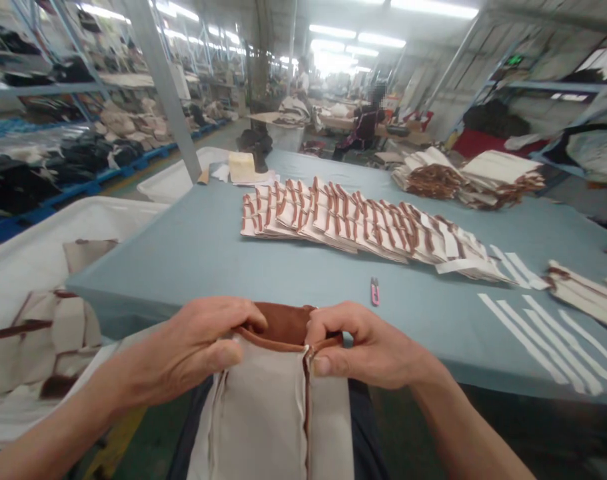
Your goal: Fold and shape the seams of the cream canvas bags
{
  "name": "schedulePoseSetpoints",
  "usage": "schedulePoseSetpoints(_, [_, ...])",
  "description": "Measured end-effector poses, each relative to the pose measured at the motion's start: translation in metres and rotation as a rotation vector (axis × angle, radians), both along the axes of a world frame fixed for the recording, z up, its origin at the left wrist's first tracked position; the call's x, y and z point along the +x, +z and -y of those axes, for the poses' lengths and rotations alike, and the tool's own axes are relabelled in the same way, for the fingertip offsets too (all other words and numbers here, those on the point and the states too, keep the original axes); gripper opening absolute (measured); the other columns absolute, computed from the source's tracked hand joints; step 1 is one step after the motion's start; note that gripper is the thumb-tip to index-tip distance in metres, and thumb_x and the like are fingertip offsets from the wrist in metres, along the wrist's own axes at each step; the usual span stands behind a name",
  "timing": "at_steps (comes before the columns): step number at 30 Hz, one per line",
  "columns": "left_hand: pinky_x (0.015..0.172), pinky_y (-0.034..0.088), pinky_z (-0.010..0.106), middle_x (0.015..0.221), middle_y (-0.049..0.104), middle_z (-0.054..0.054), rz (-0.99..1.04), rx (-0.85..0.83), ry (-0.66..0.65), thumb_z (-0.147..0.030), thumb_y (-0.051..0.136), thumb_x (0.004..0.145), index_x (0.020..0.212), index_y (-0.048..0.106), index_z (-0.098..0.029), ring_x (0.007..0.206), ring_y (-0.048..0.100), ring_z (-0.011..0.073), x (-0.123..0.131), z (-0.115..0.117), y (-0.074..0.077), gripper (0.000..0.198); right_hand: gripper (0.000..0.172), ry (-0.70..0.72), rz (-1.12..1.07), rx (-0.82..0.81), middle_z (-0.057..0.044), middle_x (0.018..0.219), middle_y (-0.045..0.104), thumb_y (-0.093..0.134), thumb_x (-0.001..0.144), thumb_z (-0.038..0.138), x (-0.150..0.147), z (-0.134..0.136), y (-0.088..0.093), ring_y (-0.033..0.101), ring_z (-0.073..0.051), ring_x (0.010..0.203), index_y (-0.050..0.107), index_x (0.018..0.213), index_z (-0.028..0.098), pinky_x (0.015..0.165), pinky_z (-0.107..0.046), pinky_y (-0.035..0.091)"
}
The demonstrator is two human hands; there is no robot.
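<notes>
My left hand [203, 340] and my right hand [360, 343] both grip the top edge of a cream fabric piece with a brown lining [270, 407], held at the near edge of the blue-grey table [208, 247]. Fingers of both hands curl over the brown rim, thumbs pressed on the cream side. The fabric hangs down towards my lap. A small pink cutter [374, 291] lies on the table just beyond my right hand.
A long fanned row of cream-and-brown pieces [363, 223] crosses the table. White strips [543, 330] lie at right, stacked pieces [463, 177] at the far right. White bins [38, 267] with fabric stand left. A seated person [366, 127] works far behind, with shelving along both sides.
</notes>
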State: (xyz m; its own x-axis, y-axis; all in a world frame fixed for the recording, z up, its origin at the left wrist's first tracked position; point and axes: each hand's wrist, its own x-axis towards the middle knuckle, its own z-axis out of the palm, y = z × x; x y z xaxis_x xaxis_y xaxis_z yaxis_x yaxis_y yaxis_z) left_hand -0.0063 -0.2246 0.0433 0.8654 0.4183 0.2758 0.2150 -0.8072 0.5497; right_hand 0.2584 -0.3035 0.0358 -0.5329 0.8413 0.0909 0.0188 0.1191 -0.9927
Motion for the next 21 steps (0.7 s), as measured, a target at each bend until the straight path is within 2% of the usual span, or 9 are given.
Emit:
schedulePoseSetpoints(2, [0.081, 0.049, 0.026, 0.095, 0.076, 0.006, 0.025, -0.014, -0.082, -0.075, 0.021, 0.104, 0.103, 0.069, -0.019, 0.086, 0.07, 0.0195, 0.013, 0.0, 0.011, 0.074, 0.042, 0.024, 0.003, 0.0, 0.005, 0.068, 0.052, 0.076, 0.093, 0.052, -0.003, -0.002, 0.001, 0.038, -0.008, 0.06, 0.066, 0.078, 0.014, 0.054, -0.021, 0.032])
schedulePoseSetpoints(4, [0.082, 0.048, 0.026, 0.092, 0.075, 0.004, 0.025, -0.047, -0.161, -0.07, 0.03, 0.106, 0.102, 0.07, -0.019, 0.085, 0.068, 0.0184, 0.023, -0.003, 0.021, 0.064, 0.04, 0.032, 0.004, 0.016, 0.004, 0.07, 0.055, 0.076, 0.093, 0.05, -0.004, -0.003, 0.002, 0.04, -0.009, 0.062, 0.066, 0.079, 0.014, 0.056, -0.021, 0.033])
schedulePoseSetpoints(6, [0.08, 0.046, 0.024, 0.089, 0.073, 0.001, -0.001, -0.112, -0.209, -0.057, 0.046, 0.108, 0.099, 0.069, -0.019, 0.081, 0.066, 0.0158, 0.03, -0.004, 0.028, 0.045, 0.038, 0.045, 0.008, 0.036, 0.003, 0.073, 0.058, 0.076, 0.093, 0.049, -0.003, -0.005, 0.004, 0.045, -0.01, 0.066, 0.068, 0.08, 0.014, 0.059, -0.022, 0.035])
schedulePoseSetpoints(8, [0.074, 0.045, 0.021, 0.083, 0.07, -0.002, -0.025, -0.225, -0.239, -0.041, 0.058, 0.103, 0.094, 0.067, -0.019, 0.075, 0.062, 0.0128, 0.035, -0.005, 0.03, 0.025, 0.037, 0.059, 0.03, 0.035, 0.003, 0.073, 0.058, 0.078, 0.092, 0.047, 0.001, -0.007, 0.005, 0.046, -0.01, 0.067, 0.068, 0.08, 0.014, 0.06, -0.023, 0.035])
schedulePoseSetpoints(11, [0.066, 0.042, 0.019, 0.075, 0.062, -0.005, -0.065, -0.346, -0.229, -0.027, 0.058, 0.095, 0.087, 0.063, -0.018, 0.068, 0.054, 0.0107, 0.042, -0.003, 0.028, 0.013, 0.038, 0.062, 0.042, -0.002, 0.006, 0.068, 0.051, 0.078, 0.092, 0.046, 0.009, -0.01, 0.004, 0.039, -0.008, 0.062, 0.064, 0.075, 0.015, 0.056, -0.022, 0.031])
schedulePoseSetpoints(14, [0.064, 0.04, 0.019, 0.075, 0.06, -0.005, -0.104, -0.356, -0.215, -0.022, 0.056, 0.092, 0.086, 0.062, -0.018, 0.066, 0.051, 0.0101, 0.048, -0.002, 0.023, 0.01, 0.043, 0.061, 0.037, -0.06, 0.007, 0.065, 0.046, 0.076, 0.093, 0.049, 0.015, -0.012, -0.004, 0.035, -0.008, 0.06, 0.061, 0.073, 0.015, 0.055, -0.022, 0.029])
schedulePoseSetpoints(21, [0.062, 0.038, 0.02, 0.071, 0.061, -0.004, -0.169, -0.312, -0.155, -0.019, 0.051, 0.096, 0.087, 0.067, -0.017, 0.063, 0.055, 0.0091, 0.057, 0.001, 0.007, 0.018, 0.035, -0.014, -0.043, -0.149, 0.005, 0.075, 0.057, 0.079, 0.09, 0.045, 0.016, -0.01, -0.036, 0.044, -0.009, 0.066, 0.063, 0.085, 0.014, 0.062, -0.022, 0.037])
